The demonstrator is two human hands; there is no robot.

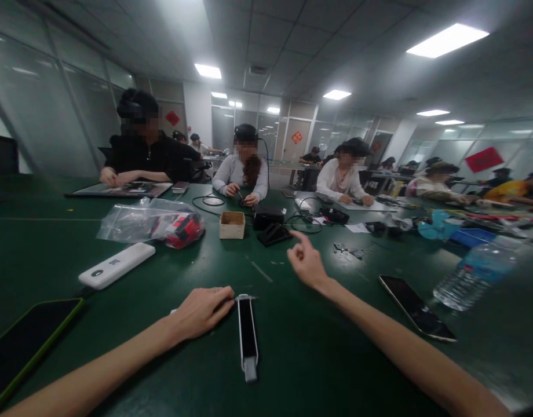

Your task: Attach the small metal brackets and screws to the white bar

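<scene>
My left hand (208, 311) rests low over the green table, fingers nearly flat. Its fingertips are at or just beside the top end of a slim white-framed device (248, 333) with a black face and a pale tip. Whether they touch it is hard to see. My right hand (307, 260) reaches further out, index finger stretched and the other fingers curled, with nothing visible in it. That index fingertip is close to a black angled stand (274, 234). Beside the stand sits a small open cardboard box (232, 225).
A clear bag with red and black parts (177, 227), a white power bank (117, 266) and a green-edged phone (29, 341) lie left. To the right are small metal bits (351, 251), another phone (416, 307) and a water bottle (473, 277). Several people sit across the table.
</scene>
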